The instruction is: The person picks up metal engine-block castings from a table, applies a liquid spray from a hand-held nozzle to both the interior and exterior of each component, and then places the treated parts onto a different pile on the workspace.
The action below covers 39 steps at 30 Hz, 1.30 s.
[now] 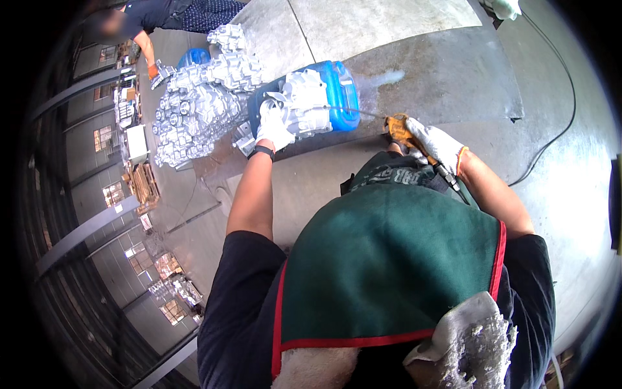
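A silver metal casting (307, 92) with an irregular, ribbed shape rests on a blue plastic drum (346, 97) lying on its side. My left hand (275, 128), in a white work glove, grips the casting's near left side. In my gloved right hand (442, 146) is a yellow air tool (398, 130), with a hose fitting at its rear. Its long thin rod points left and reaches the casting's right side; whether the tip touches the metal I cannot tell.
Many similar castings (201, 110) lie piled to the left, beside another blue drum (193, 57). A co-worker's gloved hand (153, 71) touches a casting at the far left. Metal sheets (447, 71) cover the floor ahead. A dark hose (573, 97) curves along the right.
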Motion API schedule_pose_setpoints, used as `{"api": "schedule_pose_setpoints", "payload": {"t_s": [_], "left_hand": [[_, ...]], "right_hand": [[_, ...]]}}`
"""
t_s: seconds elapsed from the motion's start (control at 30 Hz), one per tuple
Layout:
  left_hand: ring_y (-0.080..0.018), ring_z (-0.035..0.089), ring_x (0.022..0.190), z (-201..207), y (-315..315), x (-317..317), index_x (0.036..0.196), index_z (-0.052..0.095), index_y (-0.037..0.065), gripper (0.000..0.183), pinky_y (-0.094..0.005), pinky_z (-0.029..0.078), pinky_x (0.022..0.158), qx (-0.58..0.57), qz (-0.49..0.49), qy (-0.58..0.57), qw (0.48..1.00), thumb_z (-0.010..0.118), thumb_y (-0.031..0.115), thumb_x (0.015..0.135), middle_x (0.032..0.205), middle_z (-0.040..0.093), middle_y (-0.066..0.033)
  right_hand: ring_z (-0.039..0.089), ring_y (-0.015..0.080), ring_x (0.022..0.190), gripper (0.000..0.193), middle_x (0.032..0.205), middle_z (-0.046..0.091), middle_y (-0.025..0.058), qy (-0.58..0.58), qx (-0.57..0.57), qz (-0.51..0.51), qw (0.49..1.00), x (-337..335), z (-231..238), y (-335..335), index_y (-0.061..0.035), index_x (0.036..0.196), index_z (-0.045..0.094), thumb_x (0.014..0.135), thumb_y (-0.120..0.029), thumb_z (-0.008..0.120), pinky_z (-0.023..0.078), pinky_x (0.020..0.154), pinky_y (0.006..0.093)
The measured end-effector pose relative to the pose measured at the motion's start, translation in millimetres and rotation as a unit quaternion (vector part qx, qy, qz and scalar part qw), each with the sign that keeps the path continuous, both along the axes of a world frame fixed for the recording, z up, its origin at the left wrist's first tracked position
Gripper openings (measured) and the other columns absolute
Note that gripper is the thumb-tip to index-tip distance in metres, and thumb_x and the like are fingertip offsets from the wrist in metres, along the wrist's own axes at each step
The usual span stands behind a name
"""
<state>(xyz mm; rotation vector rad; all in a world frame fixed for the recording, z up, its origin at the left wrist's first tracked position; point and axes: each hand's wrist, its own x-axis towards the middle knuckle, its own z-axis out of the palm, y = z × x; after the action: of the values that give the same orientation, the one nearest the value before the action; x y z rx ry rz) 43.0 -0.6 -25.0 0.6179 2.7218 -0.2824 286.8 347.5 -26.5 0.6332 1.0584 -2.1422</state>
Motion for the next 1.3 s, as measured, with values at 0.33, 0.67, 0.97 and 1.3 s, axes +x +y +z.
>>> {"api": "schedule_pose_setpoints", "payload": {"t_s": [0.33,0.67,0.97,1.3], "left_hand": [[-0.0357,0.036,0.123,2.0,-1.0,1.1,0.131,0.033,0.000,0.100,-0.0365,0.032,0.105,-0.021,0.006,-0.016,1.000,0.080,0.021,0.045,0.129,0.040,-0.0214],[-0.0319,0.036,0.122,-4.5,-1.9,-0.6,0.131,0.033,0.001,0.098,-0.0354,0.029,0.106,-0.016,0.011,-0.022,1.000,0.078,0.026,0.048,0.130,0.039,-0.0185],[-0.0299,0.039,0.119,-31.0,-25.3,-7.0,0.133,0.031,0.004,0.087,-0.0350,0.031,0.104,-0.034,-0.082,0.046,0.995,0.071,0.033,0.061,0.133,0.038,-0.0137],[-0.0346,0.031,0.126,0.2,-2.4,10.1,0.136,0.024,-0.001,0.111,-0.0350,0.023,0.109,-0.035,-0.025,-0.016,0.999,0.079,0.030,0.044,0.134,0.036,-0.0200]], "right_hand": [[0.037,0.0079,0.052,0.050,0.062,0.049,-0.0023,0.054,0.067,0.075,0.993,0.1,-9.8,-15.2,-0.0083,0.079,0.058,0.093,-0.051,0.038,0.030,0.048,0.0245],[0.036,0.0071,0.046,0.051,0.057,0.044,-0.0043,0.035,-0.002,0.017,0.999,-4.5,-11.4,-10.8,-0.0064,0.081,0.057,0.093,-0.052,0.038,0.029,0.043,0.0231],[0.041,0.0069,0.048,0.047,0.061,0.048,-0.0026,0.004,0.007,0.001,1.000,-5.7,4.9,-15.3,-0.0069,0.083,0.055,0.094,-0.049,0.038,0.031,0.042,0.0224],[0.058,0.0267,0.064,0.048,0.073,0.056,0.0125,-0.080,-0.292,-0.100,0.948,-19.9,-33.2,-11.6,-0.0028,0.093,0.052,0.094,-0.049,0.037,0.050,0.059,0.0393]]}}
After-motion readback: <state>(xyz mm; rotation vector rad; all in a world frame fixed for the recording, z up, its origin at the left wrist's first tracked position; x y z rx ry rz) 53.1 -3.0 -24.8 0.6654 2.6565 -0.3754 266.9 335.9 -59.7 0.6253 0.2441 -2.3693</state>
